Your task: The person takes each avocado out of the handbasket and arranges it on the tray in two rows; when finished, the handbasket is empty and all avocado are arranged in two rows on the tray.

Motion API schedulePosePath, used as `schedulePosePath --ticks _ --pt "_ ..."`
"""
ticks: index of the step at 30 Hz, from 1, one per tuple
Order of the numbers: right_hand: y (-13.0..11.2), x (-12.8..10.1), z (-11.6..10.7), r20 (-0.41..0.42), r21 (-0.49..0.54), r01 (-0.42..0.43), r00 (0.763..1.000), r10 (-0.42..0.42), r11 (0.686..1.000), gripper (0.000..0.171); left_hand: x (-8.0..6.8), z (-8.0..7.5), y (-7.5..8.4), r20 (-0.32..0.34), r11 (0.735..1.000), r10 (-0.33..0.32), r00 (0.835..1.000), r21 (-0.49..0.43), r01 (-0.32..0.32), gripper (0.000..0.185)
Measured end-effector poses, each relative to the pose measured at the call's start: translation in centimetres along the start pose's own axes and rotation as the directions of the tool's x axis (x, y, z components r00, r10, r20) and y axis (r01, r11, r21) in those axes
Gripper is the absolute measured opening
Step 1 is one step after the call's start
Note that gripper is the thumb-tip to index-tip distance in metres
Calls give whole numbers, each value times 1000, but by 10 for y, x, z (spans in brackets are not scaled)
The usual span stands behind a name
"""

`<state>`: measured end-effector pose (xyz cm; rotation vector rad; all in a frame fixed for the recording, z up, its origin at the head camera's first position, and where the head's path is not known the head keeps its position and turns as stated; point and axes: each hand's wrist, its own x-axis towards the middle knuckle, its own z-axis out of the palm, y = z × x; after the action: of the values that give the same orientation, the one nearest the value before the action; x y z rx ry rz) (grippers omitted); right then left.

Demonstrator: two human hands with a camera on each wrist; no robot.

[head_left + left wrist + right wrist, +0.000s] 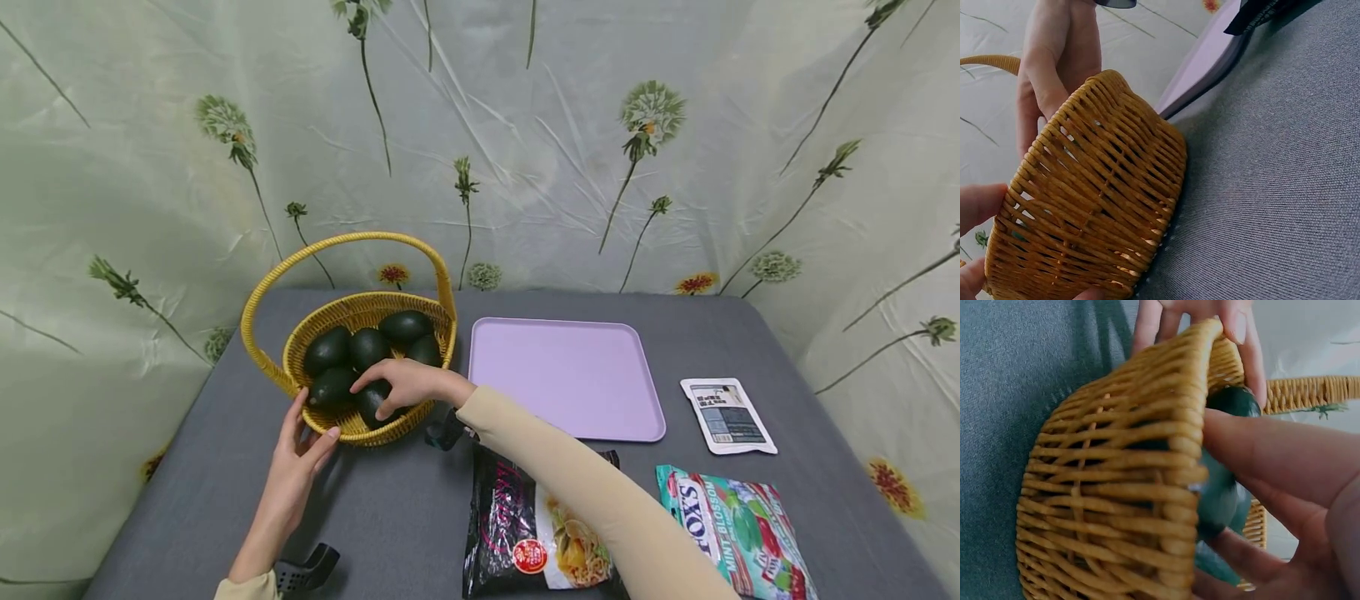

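Observation:
A yellow wicker basket (352,433) with a tall arched handle stands on the left of the table and holds several dark green avocados (327,350). My left hand (288,467) grips the near left rim, its fingertips at the wicker wall (1097,187). Reaching in from the right, my right hand (412,383) has thumb and fingers around an avocado (371,402) at the basket's near side. The right wrist view shows that dark avocado (1217,494) between the thumb and fingers, just inside the rim, which partly hides it.
Right of the basket lies a lilac tray (555,375). Nearer are a black noodle packet (510,517), partly under the right forearm, and a teal candy bag (742,525). A white pouch (727,417) lies at the right. Behind the grey table (405,517) hangs a flower-print curtain.

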<state>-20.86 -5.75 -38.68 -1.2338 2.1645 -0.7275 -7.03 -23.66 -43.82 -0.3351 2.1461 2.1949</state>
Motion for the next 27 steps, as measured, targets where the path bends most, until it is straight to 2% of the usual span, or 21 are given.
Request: schedulePosePath --ticks 3,6,11,16,18,22,24,27 --pt "-1 3 4 -14 -45 -22 1000 21 999 47 0 0 0 7 1000 2 1000 2 -2 81" --pt "-1 6 7 -47 -46 -47 998 45 998 45 0 -1 -1 15 1000 -3 1000 -1 3 81" --pt "0 3 4 -102 27 -34 994 36 999 42 2 -1 -2 14 1000 -15 1000 1 15 82" --pt "7 -10 -11 -174 141 21 985 4 990 42 2 -1 -2 16 1000 -17 1000 9 17 83" --pt "12 -18 -20 -197 218 46 980 -3 975 43 2 -2 -2 17 1000 -19 1000 14 19 83" --pt "25 -41 -38 -228 389 85 974 7 917 44 3 -1 -3 18 1000 -14 1000 16 14 84" --pt "33 -55 -46 -248 437 94 969 20 895 45 3 -1 -3 19 1000 -12 1000 14 11 84" --pt "48 -77 -56 -293 466 85 954 62 881 45 2 0 -2 18 1000 -13 1000 12 13 85"
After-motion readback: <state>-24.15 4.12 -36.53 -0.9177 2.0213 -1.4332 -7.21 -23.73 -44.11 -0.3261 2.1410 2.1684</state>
